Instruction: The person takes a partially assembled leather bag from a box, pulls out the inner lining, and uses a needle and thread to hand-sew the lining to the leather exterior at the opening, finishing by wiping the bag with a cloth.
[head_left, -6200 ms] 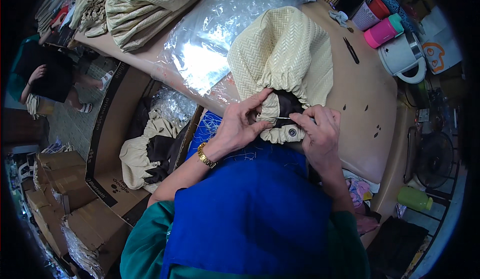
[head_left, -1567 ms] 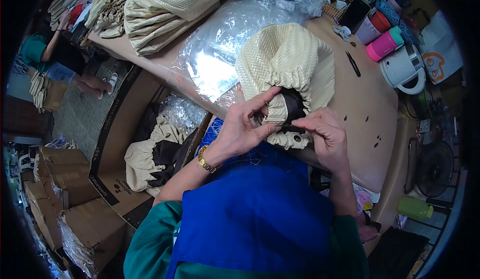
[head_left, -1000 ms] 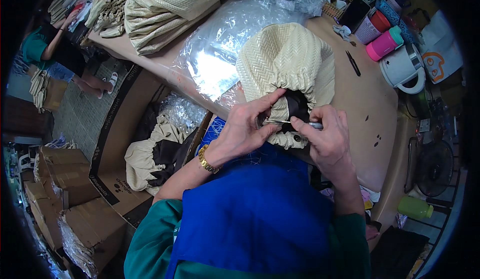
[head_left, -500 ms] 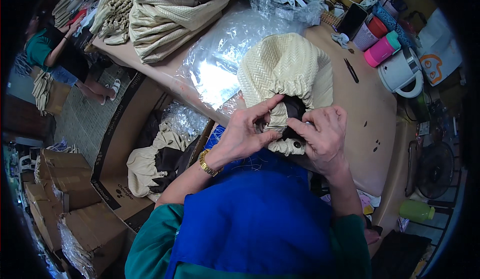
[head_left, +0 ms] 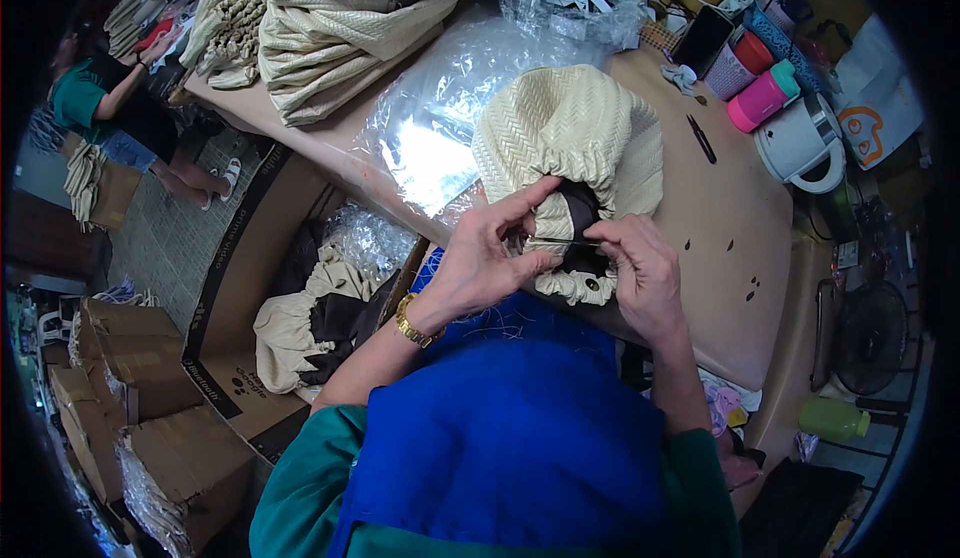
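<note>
A cream bag (head_left: 570, 123) of herringbone-textured material lies at the table's near edge, its gathered mouth towards me and the dark lining (head_left: 578, 208) showing. My left hand (head_left: 495, 243) grips the edge of the mouth, thumb and forefinger either side of a cream fold. Between the thumb and fingers of my right hand (head_left: 642, 270) is a thin dark needle-like thing (head_left: 580, 243), which runs across the opening towards the left hand; its exact kind is unclear. Below it hangs a gathered cream strip (head_left: 575, 288) with a small dark round button or snap.
Clear plastic bags (head_left: 430, 108) and a tall stack of cream bags (head_left: 350, 38) cover the table's far left. Dark tweezers (head_left: 702, 140), a pink bottle (head_left: 757, 108) and a white kettle (head_left: 800, 148) are right. An open carton (head_left: 225, 288) holds more bags. Another person (head_left: 110, 103) stands far left.
My right hand has drawn slightly right and down from the mouth, and the thin dark thing now shows across the opening. The left hand keeps its grip on the edge.
</note>
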Demonstrator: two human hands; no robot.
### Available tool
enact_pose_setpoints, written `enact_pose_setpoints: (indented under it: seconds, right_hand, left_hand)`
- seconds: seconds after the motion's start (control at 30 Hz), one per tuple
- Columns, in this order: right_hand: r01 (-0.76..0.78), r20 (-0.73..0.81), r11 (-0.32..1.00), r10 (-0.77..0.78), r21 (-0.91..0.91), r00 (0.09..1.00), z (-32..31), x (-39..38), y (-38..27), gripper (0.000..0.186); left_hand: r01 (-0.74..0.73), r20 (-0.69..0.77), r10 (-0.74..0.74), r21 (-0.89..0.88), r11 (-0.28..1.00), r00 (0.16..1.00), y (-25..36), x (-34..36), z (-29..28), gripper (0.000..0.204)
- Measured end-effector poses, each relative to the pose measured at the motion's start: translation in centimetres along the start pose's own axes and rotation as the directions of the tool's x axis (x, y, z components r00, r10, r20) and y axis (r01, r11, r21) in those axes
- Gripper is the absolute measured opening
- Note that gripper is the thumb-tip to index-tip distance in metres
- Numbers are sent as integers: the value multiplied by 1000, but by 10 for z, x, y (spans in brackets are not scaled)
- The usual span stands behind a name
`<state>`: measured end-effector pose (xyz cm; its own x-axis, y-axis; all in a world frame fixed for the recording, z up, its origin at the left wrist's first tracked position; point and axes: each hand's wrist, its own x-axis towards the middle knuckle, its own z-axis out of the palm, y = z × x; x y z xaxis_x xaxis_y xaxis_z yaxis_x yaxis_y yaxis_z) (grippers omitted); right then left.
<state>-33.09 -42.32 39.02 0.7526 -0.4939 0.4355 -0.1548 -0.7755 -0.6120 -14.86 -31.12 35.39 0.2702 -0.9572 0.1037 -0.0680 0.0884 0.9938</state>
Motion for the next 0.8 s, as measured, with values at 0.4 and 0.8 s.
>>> enact_pose_setpoints:
  seconds: [0.4,0.8]
  right_hand:
    - [41,-3,998,-41,-40,999,3,5,7,12]
    - [64,-108,997,-60,41,992,-1,1,10,30]
  left_hand:
    - [4,-11,-4,43,999,1000,1,-3,0,79]
    - [-12,-8,12,10,1000,1000,-1,-3,-2,80]
